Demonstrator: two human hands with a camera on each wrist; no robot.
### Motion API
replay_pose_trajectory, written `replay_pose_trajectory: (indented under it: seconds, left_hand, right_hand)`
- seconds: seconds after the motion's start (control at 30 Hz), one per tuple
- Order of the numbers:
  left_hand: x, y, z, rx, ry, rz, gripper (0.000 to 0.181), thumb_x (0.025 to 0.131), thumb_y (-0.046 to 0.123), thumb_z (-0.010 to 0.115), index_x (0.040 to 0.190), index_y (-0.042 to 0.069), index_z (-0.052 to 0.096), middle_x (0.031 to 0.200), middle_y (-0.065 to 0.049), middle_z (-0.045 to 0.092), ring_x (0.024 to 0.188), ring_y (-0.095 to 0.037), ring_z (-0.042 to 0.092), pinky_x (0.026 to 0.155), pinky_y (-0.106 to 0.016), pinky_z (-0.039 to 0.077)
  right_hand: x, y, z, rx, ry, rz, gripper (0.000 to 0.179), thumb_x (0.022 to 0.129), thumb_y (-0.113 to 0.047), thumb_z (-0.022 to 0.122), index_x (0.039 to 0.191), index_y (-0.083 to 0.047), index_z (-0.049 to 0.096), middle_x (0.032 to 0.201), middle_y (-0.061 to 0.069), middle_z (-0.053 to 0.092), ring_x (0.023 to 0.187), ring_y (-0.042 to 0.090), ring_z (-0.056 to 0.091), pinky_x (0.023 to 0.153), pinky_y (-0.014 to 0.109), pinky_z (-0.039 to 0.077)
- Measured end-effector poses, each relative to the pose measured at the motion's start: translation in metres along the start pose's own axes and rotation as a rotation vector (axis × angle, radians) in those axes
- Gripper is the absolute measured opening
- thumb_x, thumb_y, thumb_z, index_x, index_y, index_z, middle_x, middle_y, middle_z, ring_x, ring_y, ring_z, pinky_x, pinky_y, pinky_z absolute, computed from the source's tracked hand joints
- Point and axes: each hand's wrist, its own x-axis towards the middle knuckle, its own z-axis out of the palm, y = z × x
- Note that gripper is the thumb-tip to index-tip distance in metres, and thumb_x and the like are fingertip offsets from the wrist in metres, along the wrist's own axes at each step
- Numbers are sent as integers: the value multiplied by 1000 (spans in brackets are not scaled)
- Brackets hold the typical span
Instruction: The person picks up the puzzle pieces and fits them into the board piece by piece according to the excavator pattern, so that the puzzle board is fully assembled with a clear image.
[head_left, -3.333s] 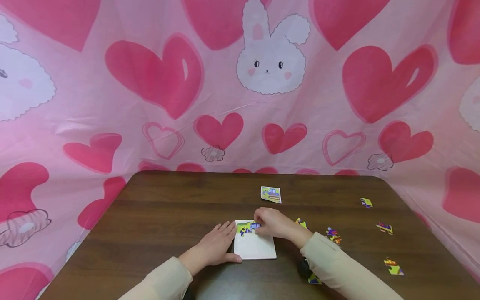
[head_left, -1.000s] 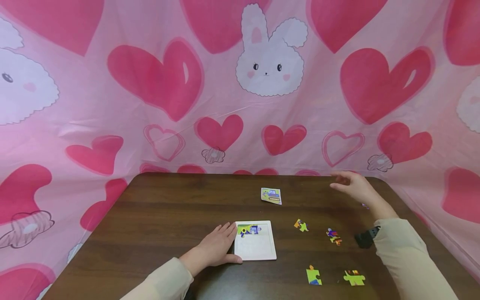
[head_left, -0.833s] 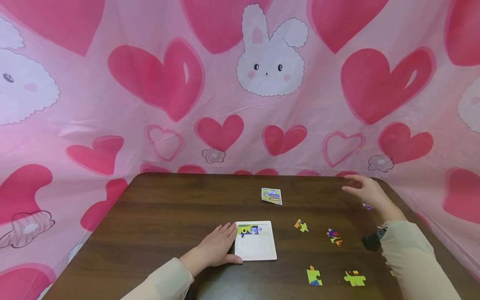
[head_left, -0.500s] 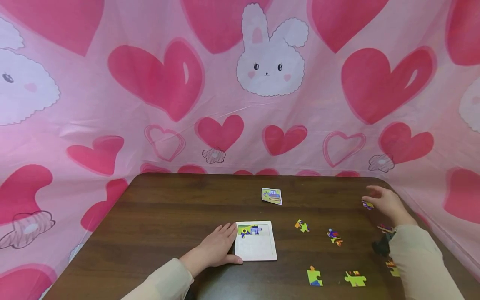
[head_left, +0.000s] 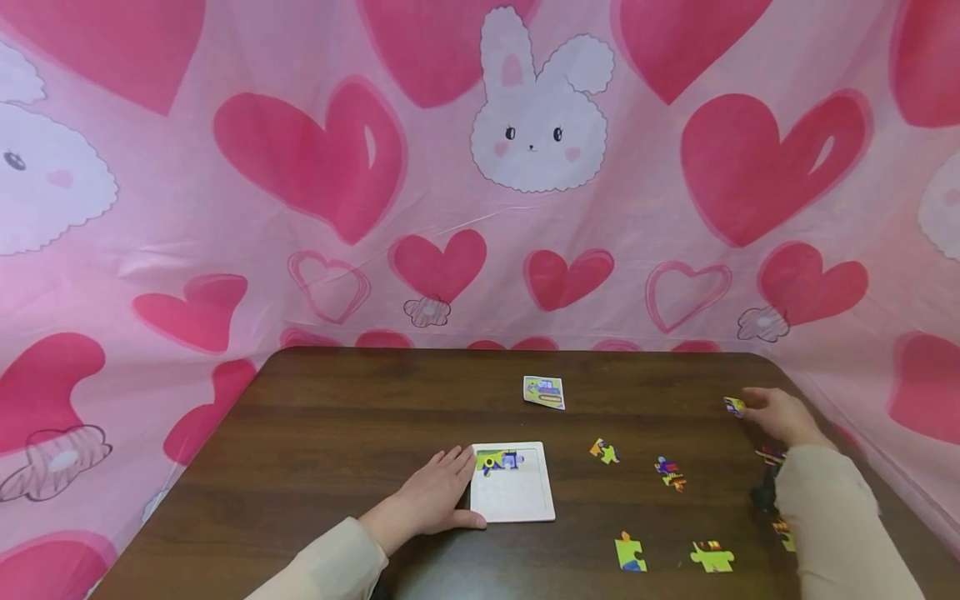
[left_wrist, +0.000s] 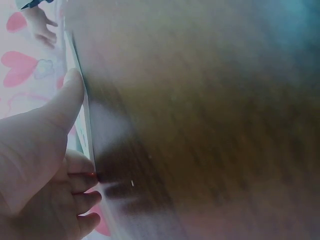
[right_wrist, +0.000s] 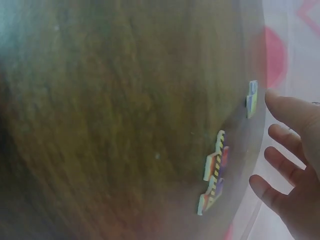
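Note:
My left hand lies flat with its fingers straight at the left edge of a white puzzle tray, the thumb by its lower left corner. Joined yellow, green and blue puzzle pieces sit at the tray's upper left. Far to the right, my right hand is low over the table, its fingertips beside the right edge of a yellow and purple puzzle piece. In the right wrist view the fingers of the right hand look loosely extended, with a small gap between thumb and puzzle piece.
Several loose puzzle pieces lie right of the tray, among them an orange and green one, a striped one and yellow-green ones. A picture card lies behind the tray. A pink heart-patterned cloth hangs beyond the brown table.
My right hand has left the tray, swung to the far right and come down beside the yellow and purple piece. My left hand has stayed at the tray's edge.

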Motion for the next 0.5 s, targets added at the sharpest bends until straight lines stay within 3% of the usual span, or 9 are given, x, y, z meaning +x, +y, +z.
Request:
replay_pose_trajectory:
  seconds: [0.27,0.5]
  left_hand:
    - [0,1,0,-9,-5,-3,86,81,61,55,137,-2,39,143,-17,33,131,-29,31,104,-41,27]
    - [0,1,-1,-9,-10,-9,87,80,61,56,137,-2,38,143,-17,33,131,-29,31,104,-42,27]
  right_hand:
    - [-4,-2,4,-71,-60,-39,40,82,-11,63,110,15,54,102,39,53,94,55,48,77,61,38]
    - [-3,-4,7,-78,-35,-81,28,79,-9,65,98,11,64,104,36,54,98,54,48,80,60,38]
